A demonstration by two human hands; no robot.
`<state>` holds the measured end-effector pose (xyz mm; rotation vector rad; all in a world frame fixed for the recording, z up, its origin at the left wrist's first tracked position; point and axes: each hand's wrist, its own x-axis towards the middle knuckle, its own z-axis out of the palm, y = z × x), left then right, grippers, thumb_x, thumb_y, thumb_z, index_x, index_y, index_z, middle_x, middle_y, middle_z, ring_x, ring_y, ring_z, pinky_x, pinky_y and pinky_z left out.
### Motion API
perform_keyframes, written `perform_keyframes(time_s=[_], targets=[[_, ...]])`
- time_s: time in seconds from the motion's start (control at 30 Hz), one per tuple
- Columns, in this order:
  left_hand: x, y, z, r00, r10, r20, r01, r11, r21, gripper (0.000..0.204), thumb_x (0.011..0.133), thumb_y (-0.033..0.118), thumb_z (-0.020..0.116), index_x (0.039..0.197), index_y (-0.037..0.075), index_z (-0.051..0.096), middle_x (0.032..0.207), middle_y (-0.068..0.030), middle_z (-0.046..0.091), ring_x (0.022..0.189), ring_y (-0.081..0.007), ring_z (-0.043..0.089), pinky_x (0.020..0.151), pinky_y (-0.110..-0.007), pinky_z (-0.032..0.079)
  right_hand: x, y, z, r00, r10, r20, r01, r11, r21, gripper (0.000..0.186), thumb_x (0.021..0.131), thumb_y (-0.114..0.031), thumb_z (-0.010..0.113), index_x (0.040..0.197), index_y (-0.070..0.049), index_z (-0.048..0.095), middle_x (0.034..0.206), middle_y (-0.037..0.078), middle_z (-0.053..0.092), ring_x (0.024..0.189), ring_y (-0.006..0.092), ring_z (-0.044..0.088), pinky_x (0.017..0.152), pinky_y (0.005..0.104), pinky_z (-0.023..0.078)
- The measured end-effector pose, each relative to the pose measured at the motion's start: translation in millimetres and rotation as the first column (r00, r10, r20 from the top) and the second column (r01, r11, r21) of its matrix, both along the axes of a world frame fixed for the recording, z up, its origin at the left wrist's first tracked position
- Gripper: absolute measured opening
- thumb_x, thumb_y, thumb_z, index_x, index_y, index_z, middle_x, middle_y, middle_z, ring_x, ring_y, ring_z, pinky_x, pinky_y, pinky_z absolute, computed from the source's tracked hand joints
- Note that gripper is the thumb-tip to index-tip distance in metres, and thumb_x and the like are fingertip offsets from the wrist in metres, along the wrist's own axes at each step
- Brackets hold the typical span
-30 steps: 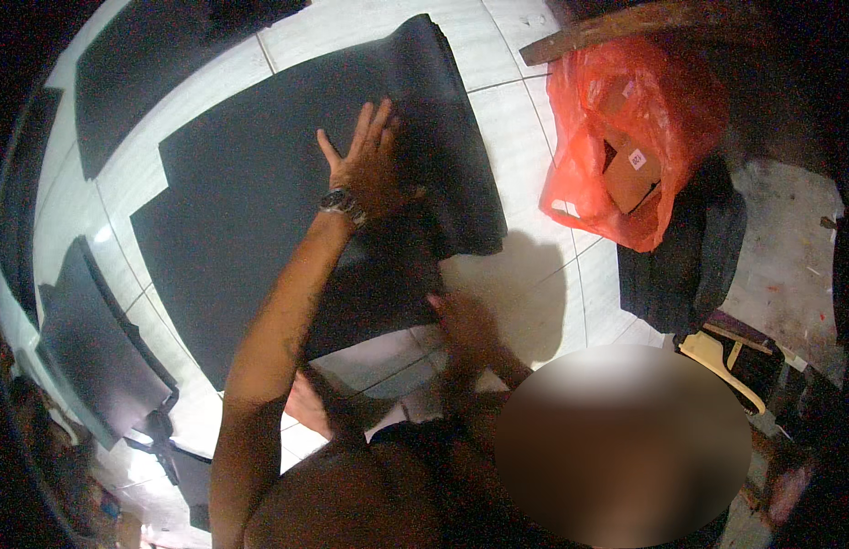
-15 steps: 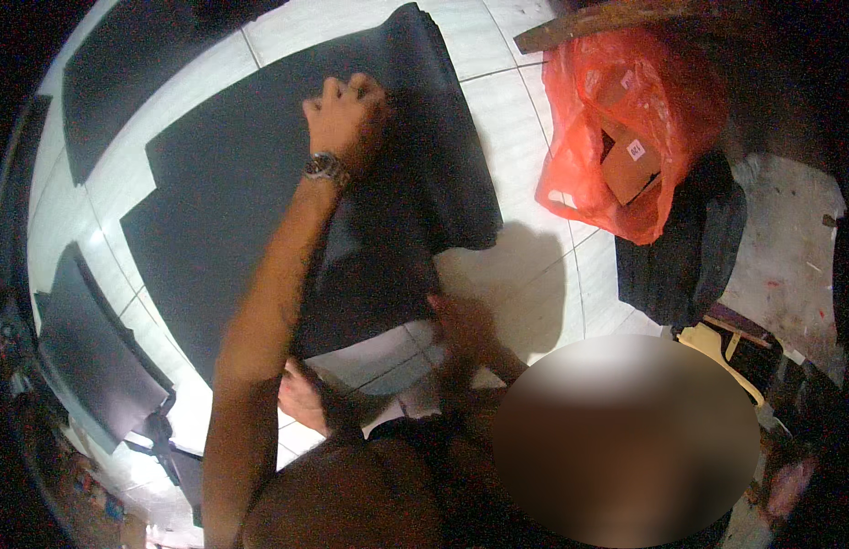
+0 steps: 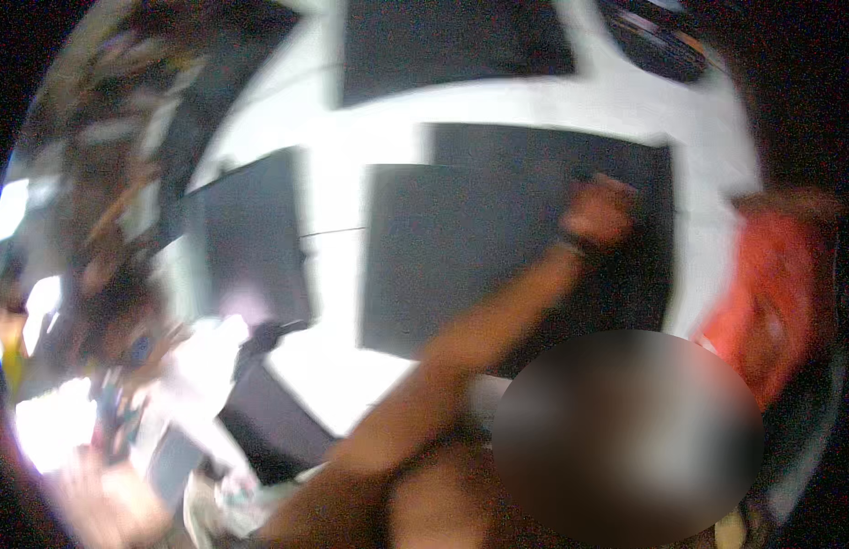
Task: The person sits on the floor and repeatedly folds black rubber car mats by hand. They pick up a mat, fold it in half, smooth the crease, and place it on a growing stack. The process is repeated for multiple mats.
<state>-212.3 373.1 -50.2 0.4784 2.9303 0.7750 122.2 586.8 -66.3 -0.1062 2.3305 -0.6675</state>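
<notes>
A large black sheet [image 3: 461, 247] of fabric-like material lies spread on the floor before me, its left edge stepped. My left hand [image 3: 600, 212] is over its right part, with the forearm reaching in from the lower edge. The fingers look curled into a closed hand, but motion smears them, and anything inside is hidden. A watch [image 3: 575, 245] is on that wrist. My right hand does not show; a blurred oval covers the area at the lower right.
Another dark sheet [image 3: 452, 46] lies at the far side, and a dark panel [image 3: 255, 238] to the left. A red plastic bag [image 3: 763, 302] stands at the right. White tiles [image 3: 337, 220] show between them. Blurred clutter [image 3: 122, 183] fills the left rim.
My view has swung left, shifting everything rightward. The black sheet's right end, rolled or folded before, now looks flatter. My right hand, earlier by the sheet's near edge, has gone from sight.
</notes>
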Motion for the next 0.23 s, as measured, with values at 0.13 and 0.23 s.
perform_keyframes(time_s=[0.13,0.23], targets=[[7,35,-26,0.955,-0.015,-0.298,0.029,0.999,0.04,0.03,0.091,0.014,0.055,0.111,-0.002,0.07,0.128,-0.018,0.061,0.123,-0.0372,0.052,0.103,-0.062,0.04,-26,23,-30,0.943,-0.332,0.026,0.329,0.918,-0.222,0.065,0.092,-0.039,0.062,0.143,-0.005,0.043,0.142,0.019,0.045,0.122,0.0373,0.048,0.102,0.052,0.037],[13,47,-37,0.981,0.033,-0.19,-0.012,0.994,0.112,0.035,0.094,0.014,0.054,0.124,-0.002,0.065,0.14,-0.0215,0.055,0.136,-0.0397,0.044,0.11,-0.068,0.03,-40,29,-50,0.953,-0.302,-0.009,0.289,0.921,-0.263,0.068,0.092,-0.041,0.061,0.146,-0.006,0.039,0.15,0.019,0.04,0.128,0.0361,0.044,0.105,0.0509,0.035]])
